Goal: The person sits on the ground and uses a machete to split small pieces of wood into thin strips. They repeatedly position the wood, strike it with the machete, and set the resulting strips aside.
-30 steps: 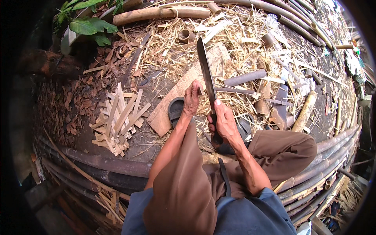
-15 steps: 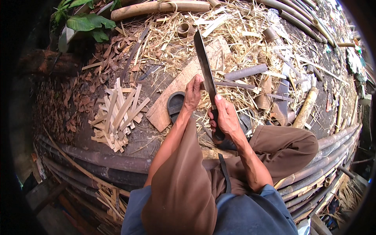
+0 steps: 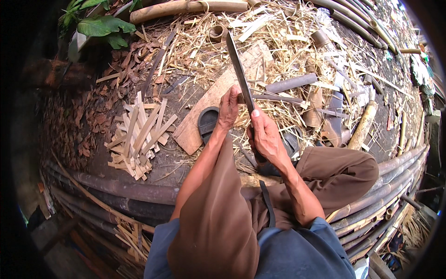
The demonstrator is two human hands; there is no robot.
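My right hand is shut on the handle of a long dark knife, whose blade points away from me over the littered ground. My left hand is closed at the blade's left side, about a small piece of bamboo that the fingers mostly hide. Both hands sit above my brown-trousered knees. A pale wooden plank lies under and beyond the hands, with a black sandal beside it.
A heap of split bamboo strips lies to the left. Cut bamboo tubes and a thicker section lie among straw on the right. Long dark bamboo poles run across below, another pole and green leaves at top.
The knife and both hands have shifted slightly farther up in the view. Both grips stay the same.
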